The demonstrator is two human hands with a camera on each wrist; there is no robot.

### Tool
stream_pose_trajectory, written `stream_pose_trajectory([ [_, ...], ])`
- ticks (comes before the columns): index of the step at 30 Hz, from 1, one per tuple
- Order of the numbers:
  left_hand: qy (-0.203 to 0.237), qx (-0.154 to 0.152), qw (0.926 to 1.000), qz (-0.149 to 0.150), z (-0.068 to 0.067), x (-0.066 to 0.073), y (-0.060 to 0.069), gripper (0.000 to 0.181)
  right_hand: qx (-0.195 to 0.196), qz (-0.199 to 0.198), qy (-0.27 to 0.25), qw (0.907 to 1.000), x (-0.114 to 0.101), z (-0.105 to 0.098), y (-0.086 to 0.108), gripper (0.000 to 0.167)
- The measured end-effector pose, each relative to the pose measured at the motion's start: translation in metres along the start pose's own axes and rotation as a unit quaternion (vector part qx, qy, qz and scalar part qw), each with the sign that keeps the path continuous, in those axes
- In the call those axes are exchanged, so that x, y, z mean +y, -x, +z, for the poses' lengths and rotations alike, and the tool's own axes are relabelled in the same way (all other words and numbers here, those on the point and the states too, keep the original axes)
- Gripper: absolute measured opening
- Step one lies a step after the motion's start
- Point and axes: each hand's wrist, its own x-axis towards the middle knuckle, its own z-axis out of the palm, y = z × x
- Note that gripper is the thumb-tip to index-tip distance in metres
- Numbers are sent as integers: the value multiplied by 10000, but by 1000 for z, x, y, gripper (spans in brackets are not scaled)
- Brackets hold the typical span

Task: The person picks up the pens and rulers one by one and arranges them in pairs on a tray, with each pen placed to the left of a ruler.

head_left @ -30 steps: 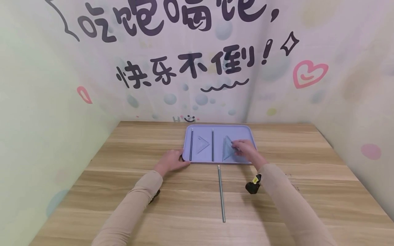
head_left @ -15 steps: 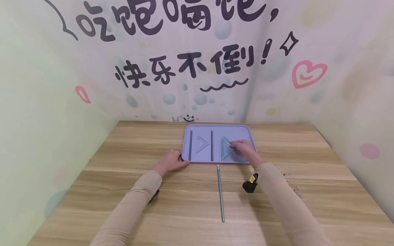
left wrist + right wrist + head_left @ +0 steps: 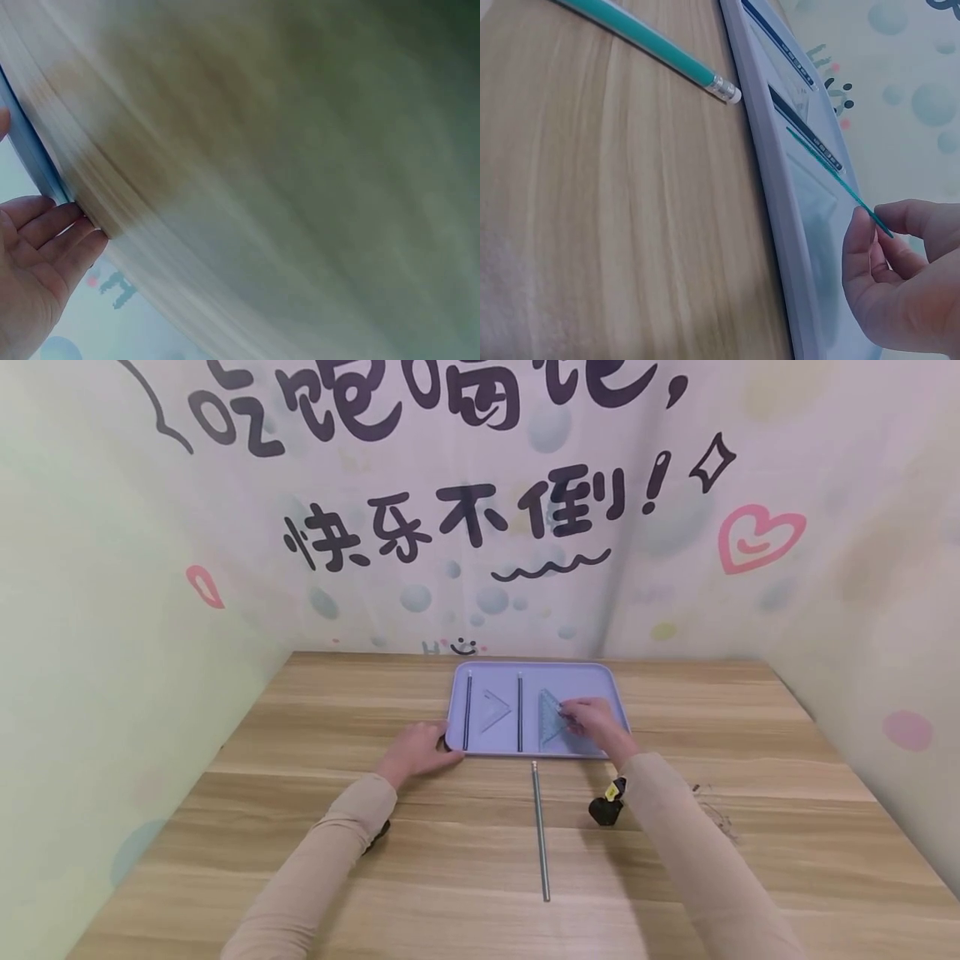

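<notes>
My right hand [image 3: 596, 722] pinches a transparent blue-green set square [image 3: 551, 720] between thumb and fingers over the right part of the lilac tray [image 3: 536, 754]. In the right wrist view the set square [image 3: 829, 165] appears edge-on, tilted above the tray floor. At the tray's front left corner, my left hand [image 3: 415, 752] holds the rim, thumb along the front and fingers at the left side. Two dark striped pencils [image 3: 520, 714] lie in the tray, with a clear set square [image 3: 497, 710] between them.
A green pencil [image 3: 541, 835] lies on the wooden table [image 3: 450, 868] in front of the tray, its eraser end toward it. Behind the table hangs a printed cloth [image 3: 420, 527]. A black wrist device [image 3: 606, 810] hangs under the right sleeve.
The blue-green set square has shifted slightly left and turned a little in my right hand. My left hand stays at the tray corner.
</notes>
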Motion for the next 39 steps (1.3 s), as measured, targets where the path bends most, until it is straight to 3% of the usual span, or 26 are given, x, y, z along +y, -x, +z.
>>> stream_pose_trajectory([
  [21,-16,-73,10000,-26,-5,4,1,47,355,-356,-382,9980,-1,6,-4,34],
  [39,-54,-87,9999,-39,-4,3,2,51,612,-461,82,9970,2,14,-16,30],
])
